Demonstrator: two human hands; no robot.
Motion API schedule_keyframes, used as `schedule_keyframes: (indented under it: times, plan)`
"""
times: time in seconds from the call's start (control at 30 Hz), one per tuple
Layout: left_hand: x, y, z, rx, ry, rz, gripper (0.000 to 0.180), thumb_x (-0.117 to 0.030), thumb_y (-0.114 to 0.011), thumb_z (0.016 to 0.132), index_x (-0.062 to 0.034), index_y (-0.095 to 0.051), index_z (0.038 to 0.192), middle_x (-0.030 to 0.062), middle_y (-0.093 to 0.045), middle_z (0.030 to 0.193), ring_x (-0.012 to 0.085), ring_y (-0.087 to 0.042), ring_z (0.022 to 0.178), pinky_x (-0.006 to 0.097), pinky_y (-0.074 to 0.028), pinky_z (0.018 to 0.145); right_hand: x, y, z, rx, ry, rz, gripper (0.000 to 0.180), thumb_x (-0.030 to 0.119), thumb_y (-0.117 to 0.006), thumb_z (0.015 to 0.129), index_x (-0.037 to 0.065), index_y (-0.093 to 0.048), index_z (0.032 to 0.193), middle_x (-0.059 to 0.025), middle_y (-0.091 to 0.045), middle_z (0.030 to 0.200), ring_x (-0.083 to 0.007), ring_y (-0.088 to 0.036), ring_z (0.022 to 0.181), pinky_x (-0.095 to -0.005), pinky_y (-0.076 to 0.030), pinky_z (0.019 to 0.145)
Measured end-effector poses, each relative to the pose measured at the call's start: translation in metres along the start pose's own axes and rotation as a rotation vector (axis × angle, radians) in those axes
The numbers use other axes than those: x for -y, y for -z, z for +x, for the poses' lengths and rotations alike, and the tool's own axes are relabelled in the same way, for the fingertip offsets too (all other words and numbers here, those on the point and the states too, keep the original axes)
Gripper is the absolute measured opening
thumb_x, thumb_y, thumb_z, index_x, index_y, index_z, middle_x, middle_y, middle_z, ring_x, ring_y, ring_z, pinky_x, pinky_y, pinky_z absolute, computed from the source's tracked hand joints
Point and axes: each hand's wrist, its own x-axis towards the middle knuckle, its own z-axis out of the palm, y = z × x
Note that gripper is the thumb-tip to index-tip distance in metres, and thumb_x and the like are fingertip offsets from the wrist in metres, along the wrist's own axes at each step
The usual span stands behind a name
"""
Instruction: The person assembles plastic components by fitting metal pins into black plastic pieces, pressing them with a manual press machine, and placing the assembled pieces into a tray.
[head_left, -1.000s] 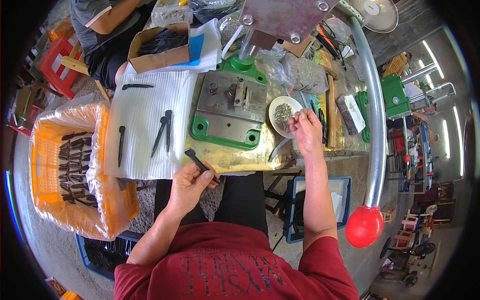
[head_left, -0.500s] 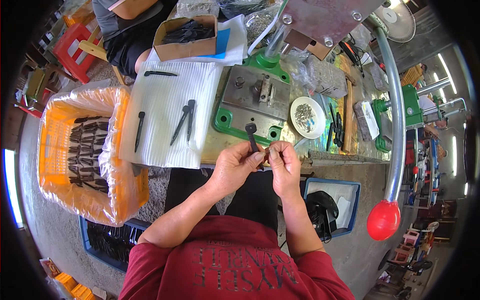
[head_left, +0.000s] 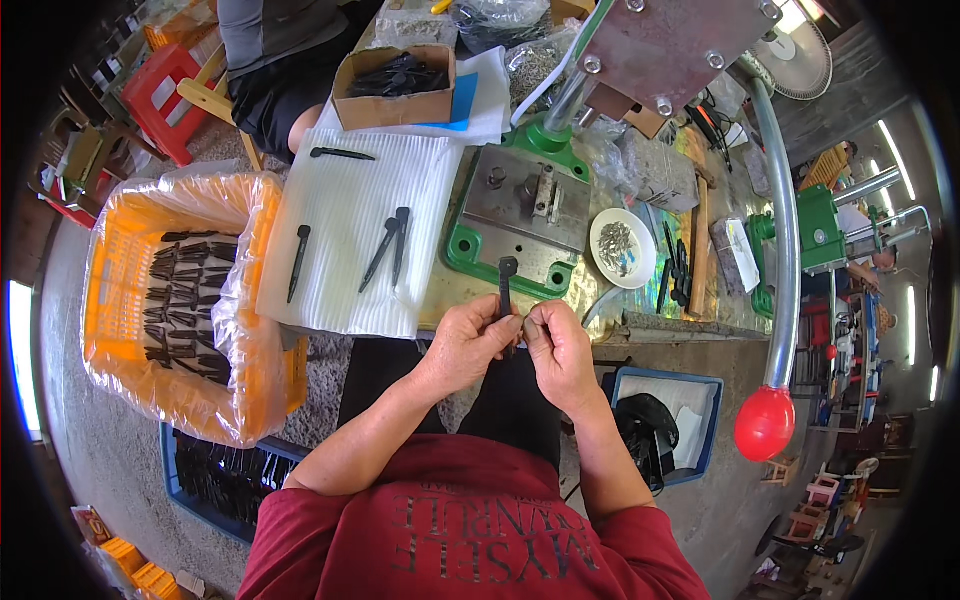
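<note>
My left hand grips a slim black part with a wide, angular head, held upright with the head pointing away from me. Close beside it, my right hand has thumb and forefinger pinched together; whatever lies between them is too small or hidden to make out. Just beyond the hands stands a green hand press with a steel plate and a small fixture on it. To its right, a white dish holds many small metal pieces. Several similar black parts lie on white foam sheeting at the left.
A yellow crate lined with plastic holds rows of black parts. Behind the foam sits a cardboard box of more parts. The press's lever with its red knob hangs at the right. Another person's knee is near the table's far left.
The black part has turned slightly more upright in my left hand. My right fingertips have drawn a little apart from it. The whole view has shifted slightly.
</note>
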Motion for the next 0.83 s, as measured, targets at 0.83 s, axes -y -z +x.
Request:
schedule_keyframes:
  times: [0.83]
  plan:
    - [-0.009, 0.002, -0.006, -0.202, -0.075, -0.636, 0.016, -0.017, -0.046, 0.084, -0.0028, -0.050, 0.090, 0.0087, -0.056, 0.086, 0.0152, -0.056, 0.069, 0.027, -0.048, 0.065, 0.012, -0.029, -0.008, -0.134, -0.300, 0.679, 0.014, 0.017, -0.046, 0.085, 0.005, -0.042, 0.079, -0.0008, -0.041, 0.068, -0.0088, -0.038, 0.061, -0.0208, -0.033, 0.057]
